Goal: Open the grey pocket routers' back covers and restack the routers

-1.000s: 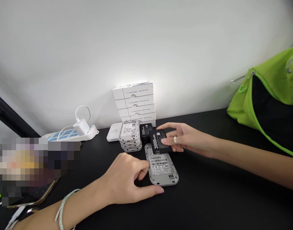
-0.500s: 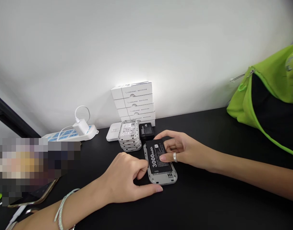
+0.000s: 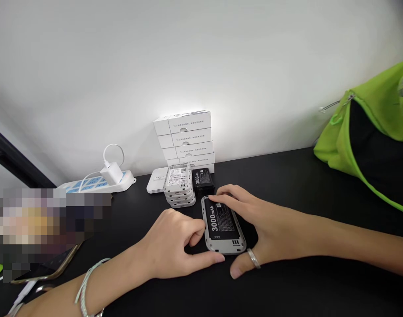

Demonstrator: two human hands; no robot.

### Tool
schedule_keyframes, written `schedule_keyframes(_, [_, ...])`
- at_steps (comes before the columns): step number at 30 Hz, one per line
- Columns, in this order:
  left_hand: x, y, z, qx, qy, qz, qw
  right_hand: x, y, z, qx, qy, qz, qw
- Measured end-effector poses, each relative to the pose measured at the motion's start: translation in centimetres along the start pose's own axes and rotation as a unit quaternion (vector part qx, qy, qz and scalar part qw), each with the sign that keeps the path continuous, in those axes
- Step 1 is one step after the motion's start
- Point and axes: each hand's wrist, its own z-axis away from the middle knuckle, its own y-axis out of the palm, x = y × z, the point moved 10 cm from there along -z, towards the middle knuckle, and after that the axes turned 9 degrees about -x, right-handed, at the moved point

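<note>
A light grey device body with rounded corners (image 3: 225,247) lies on the black table, its back off. Seated in its recess is a black 3000mAh battery (image 3: 224,222). My left hand (image 3: 175,246) steadies the device: curled fingers press its left side, and the thumb lies along the near edge. My right hand (image 3: 254,220) arches over the right side with fingers spread. Its index fingertip touches the far end of the device, while the ringed thumb rests apart, close to the near right corner. The other right fingers are partly hidden.
Behind the device stand a stack of similar grey bodies (image 3: 177,180), spare black batteries (image 3: 202,177), white back covers (image 3: 155,180) and stacked white boxes (image 3: 188,136). A power strip (image 3: 127,181) with a charger (image 3: 111,172) and a phone (image 3: 64,264) are left. A green bag (image 3: 340,132) is right.
The battery, tilted under my right hand before, now sits flat in the recess. My right hand has let go of it and spread, its thumb moving down to the near edge. My left hand has stayed put.
</note>
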Motion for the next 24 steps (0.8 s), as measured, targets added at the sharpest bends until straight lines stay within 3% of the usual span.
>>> schedule_keyframes(11, [-0.1,0.0,0.0,0.007,0.002,0.014,1.0,-0.4,0.2,-0.5,-0.024,-0.01,-0.023,0.999])
schedule_keyframes(19, [0.1,0.2,0.1,0.021,-0.004,-0.001,1.0,-2.4,-2.1,0.3,0.012,0.017,-0.141,0.99])
schedule_keyframes(24, [0.2,0.3,0.1,0.028,-0.014,-0.013,0.999,-5.1,-4.4,-1.6,-0.037,0.025,-0.147,0.988])
